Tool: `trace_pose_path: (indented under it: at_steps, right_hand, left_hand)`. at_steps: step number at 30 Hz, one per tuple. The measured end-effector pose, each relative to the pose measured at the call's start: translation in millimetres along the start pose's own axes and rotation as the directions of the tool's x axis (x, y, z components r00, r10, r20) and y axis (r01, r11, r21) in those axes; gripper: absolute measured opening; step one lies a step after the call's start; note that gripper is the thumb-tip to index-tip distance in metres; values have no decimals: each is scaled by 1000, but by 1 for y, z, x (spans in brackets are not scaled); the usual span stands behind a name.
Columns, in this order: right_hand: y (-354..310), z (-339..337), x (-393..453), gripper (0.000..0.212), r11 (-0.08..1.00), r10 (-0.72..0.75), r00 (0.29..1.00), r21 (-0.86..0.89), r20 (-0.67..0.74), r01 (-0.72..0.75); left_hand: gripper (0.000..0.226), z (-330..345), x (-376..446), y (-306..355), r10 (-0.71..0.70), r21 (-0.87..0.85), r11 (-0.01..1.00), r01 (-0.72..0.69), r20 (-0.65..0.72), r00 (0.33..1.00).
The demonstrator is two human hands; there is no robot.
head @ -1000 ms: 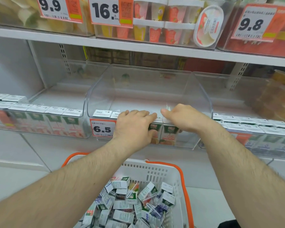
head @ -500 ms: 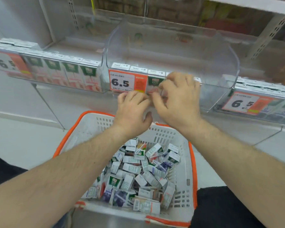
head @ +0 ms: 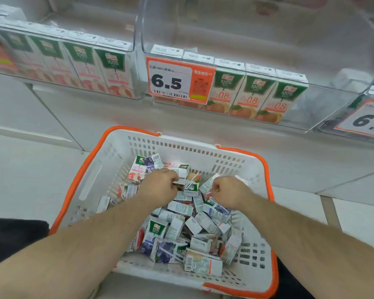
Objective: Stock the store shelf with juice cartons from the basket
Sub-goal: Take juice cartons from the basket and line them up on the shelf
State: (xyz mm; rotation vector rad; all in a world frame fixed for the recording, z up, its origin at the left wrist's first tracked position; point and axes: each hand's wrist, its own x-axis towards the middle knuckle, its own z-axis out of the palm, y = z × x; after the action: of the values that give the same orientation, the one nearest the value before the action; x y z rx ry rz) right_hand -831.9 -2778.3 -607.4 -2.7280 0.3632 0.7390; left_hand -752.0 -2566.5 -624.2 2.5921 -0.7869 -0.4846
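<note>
Orange tag [head: 180, 81] reads "6.5" — cartons [head: 251, 93] "100%".

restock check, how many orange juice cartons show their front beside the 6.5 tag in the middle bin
3, upright in a row right of the tag: first next to it, second in the middle, third at the right. Two more tops show behind the tag.
</note>
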Motion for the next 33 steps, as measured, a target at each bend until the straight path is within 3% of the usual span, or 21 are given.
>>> trace_pose_path:
  at_steps: [3,5,8,11,14,18,22,25,27,28,30,33]
  right_hand:
    - [0,21,8,21,993,8,995,-115,103,4]
    - [-5,31,12,31,944,-35,993,-323,116,71]
    - [-12,49,18,59,835,-1,987,-543,160,89]
    - [-14,71,26,82,837,89,980,-547,176,22]
    - [-14,84,25,83,871,154,973,-488,171,-52]
    - [-11,87,20,85,938,138,986,-333,90,-101]
    - [-8,82,12,79,964,164,980,-227,111,-135]
    - [-2,73,1,75,976,210,966,-91,150,-198]
    - [4,63,-8,76,973,202,965,81,166,-217]
    - [5,57,-12,76,966,175,972,163,155,-200]
    - [3,39,-21,76,949,126,986,277,110,-152]
    - [-5,-1,-35,69,909,46,999,414,23,-51]
  left_hand:
    - [35,14,11,-9,19,70,997,-21,27,999]
    - [40,22,22,-8,81,143,986,-88,55,995]
    - [49,30,43,0,128,236,961,-144,81,988]
    - [64,38,62,6,106,360,922,-141,115,988]
    - [77,45,73,6,53,439,890,-123,168,984]
    - [76,45,78,-2,80,489,858,-157,174,982]
    - [61,36,77,-6,94,342,930,-135,135,986]
    - [43,16,67,3,-14,-95,995,14,1,1000]
    - [41,-1,60,8,-146,-431,892,133,3,989]
    - [43,-9,56,11,-210,-596,779,195,46,977]
    - [43,-23,47,15,-294,-831,479,283,152,944]
    - [35,-47,31,21,-281,-930,55,363,335,899]
